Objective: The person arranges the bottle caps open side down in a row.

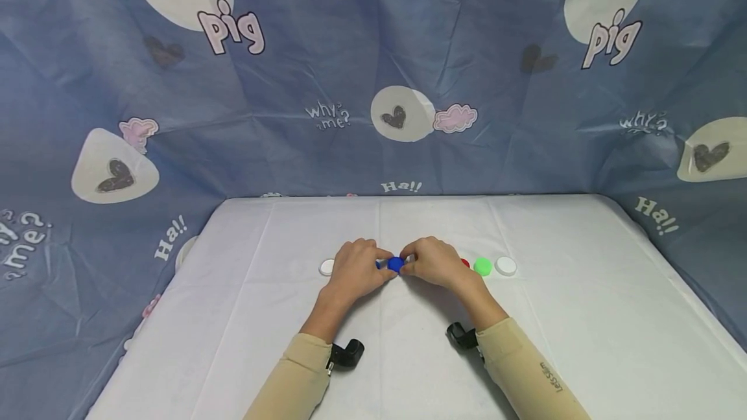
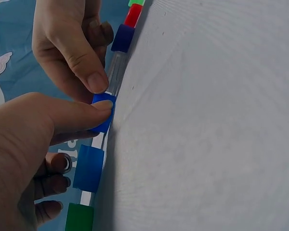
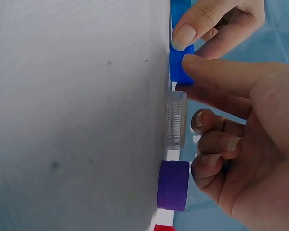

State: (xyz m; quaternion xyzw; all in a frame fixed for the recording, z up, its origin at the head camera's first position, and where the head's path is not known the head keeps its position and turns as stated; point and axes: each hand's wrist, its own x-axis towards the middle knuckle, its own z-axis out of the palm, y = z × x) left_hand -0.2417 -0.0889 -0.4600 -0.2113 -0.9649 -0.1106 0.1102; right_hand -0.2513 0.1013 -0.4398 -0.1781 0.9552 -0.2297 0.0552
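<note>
A blue bottle cap (image 1: 395,265) sits on the white table in a row of caps. My left hand (image 1: 357,268) pinches it from the left between thumb and index finger. From the right, my right hand (image 1: 434,261) pinches the same cap with thumb and index finger, so both hands' fingertips meet at it. In the left wrist view, a lighter blue cap (image 2: 89,168) and a dark green cap (image 2: 80,219) stand beside my left hand. In the right wrist view, a clear ridged cap (image 3: 177,120) and a purple cap (image 3: 173,186) stand near my right hand's curled lower fingers.
Farther right along the row lie a red cap (image 1: 465,263), a bright green cap (image 1: 482,267) and a white cap (image 1: 506,266). Another white cap (image 1: 327,268) marks the left end. A blue printed cloth (image 1: 327,161) hangs behind the white table (image 1: 583,316).
</note>
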